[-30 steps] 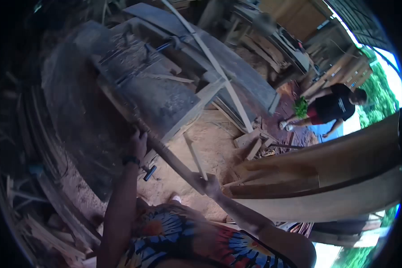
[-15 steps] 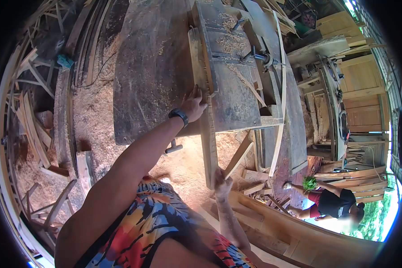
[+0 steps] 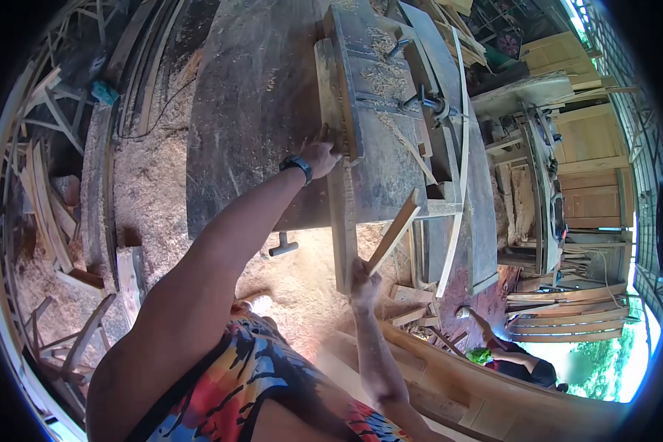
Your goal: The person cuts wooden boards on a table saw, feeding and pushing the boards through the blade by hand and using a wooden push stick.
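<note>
A long wooden board (image 3: 342,202) lies along a wooden fence on the worn worktable (image 3: 236,125), its near end sticking out past the table edge. My left hand (image 3: 320,158), with a dark watch on the wrist, presses on the board, fingers spread over its top. Near the board's end, my right hand (image 3: 364,280) grips it from the side, together with a short wooden stick (image 3: 395,232) that points up and to the right. Wood shavings and clamps (image 3: 426,103) are on the table beyond the fence.
A T-shaped handle (image 3: 283,245) juts from the table's near edge. Large curved wooden panels (image 3: 486,390) stand at the lower right, where a person (image 3: 523,361) with green leaves is partly hidden. Stacked timber (image 3: 48,214) fills the left side. Sawdust covers the floor.
The view has swung round and steadied. The board has moved slightly further along the fence, away from me, with my right hand on its end. The person has moved lower behind the panels.
</note>
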`<act>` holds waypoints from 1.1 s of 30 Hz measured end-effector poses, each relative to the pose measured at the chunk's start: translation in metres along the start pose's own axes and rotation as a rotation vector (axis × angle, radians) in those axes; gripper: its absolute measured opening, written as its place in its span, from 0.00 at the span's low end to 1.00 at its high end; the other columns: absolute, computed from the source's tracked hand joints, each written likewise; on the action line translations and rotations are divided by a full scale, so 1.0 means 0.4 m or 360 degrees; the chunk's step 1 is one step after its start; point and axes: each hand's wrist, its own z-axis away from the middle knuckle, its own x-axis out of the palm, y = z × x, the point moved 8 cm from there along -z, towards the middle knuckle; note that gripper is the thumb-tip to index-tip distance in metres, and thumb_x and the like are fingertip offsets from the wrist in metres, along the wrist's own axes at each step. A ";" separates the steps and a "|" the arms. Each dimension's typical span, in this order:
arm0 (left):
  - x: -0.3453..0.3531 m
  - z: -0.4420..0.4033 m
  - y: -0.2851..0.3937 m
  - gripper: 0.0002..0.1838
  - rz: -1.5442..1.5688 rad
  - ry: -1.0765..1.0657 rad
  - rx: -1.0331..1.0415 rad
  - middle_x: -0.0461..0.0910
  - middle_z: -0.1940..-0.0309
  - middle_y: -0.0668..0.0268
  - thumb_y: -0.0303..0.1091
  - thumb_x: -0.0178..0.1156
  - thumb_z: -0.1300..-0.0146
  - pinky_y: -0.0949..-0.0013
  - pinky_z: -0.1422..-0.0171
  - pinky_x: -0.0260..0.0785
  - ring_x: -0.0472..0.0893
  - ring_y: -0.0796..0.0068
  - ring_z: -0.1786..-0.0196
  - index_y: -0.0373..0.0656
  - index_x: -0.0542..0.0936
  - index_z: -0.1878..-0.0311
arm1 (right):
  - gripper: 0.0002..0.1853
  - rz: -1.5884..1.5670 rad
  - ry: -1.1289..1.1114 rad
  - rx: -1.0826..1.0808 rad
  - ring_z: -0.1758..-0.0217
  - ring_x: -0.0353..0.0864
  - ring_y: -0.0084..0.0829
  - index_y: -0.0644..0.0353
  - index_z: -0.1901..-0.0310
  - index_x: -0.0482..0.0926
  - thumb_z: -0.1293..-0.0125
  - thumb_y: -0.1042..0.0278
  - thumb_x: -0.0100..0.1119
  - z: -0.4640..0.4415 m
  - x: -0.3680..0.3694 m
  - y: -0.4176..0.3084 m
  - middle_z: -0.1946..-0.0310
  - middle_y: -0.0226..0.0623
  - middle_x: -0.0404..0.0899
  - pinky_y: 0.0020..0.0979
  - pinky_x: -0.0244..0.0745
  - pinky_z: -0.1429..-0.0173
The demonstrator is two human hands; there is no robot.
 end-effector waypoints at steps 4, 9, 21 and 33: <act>0.000 -0.049 -0.031 0.34 -0.0075 -0.0031 -0.0052 0.40 0.21 0.49 0.52 0.47 0.29 0.43 0.20 0.40 0.43 0.54 0.19 0.41 0.60 0.26 | 0.16 -0.0012 -0.0056 -0.0006 0.76 0.68 0.16 0.71 0.57 0.83 0.33 0.63 0.61 -0.044 0.023 0.010 0.76 0.25 0.75 0.22 0.60 0.72; 0.008 -0.102 -0.080 0.33 -0.0040 0.0049 -0.0081 0.42 0.21 0.53 0.53 0.46 0.29 0.42 0.20 0.41 0.44 0.55 0.19 0.44 0.61 0.27 | 0.15 -0.0169 -0.0069 0.0037 0.76 0.69 0.18 0.72 0.57 0.82 0.33 0.65 0.61 -0.073 0.068 -0.029 0.74 0.27 0.76 0.23 0.62 0.71; 0.098 0.195 0.053 0.35 0.0399 0.0340 0.0089 0.54 0.26 0.42 0.42 0.50 0.28 0.46 0.20 0.42 0.54 0.45 0.23 0.31 0.52 0.26 | 0.17 -0.0042 -0.0012 0.0021 0.74 0.68 0.16 0.68 0.65 0.82 0.33 0.57 0.59 -0.070 0.083 -0.066 0.77 0.24 0.73 0.25 0.63 0.72; 0.072 0.119 0.020 0.37 0.0311 0.0412 0.0153 0.54 0.27 0.39 0.41 0.51 0.29 0.46 0.21 0.45 0.54 0.39 0.24 0.30 0.51 0.26 | 0.18 0.0268 0.0285 -0.0053 0.78 0.64 0.18 0.68 0.69 0.83 0.31 0.58 0.60 -0.109 0.122 -0.140 0.82 0.25 0.69 0.27 0.57 0.73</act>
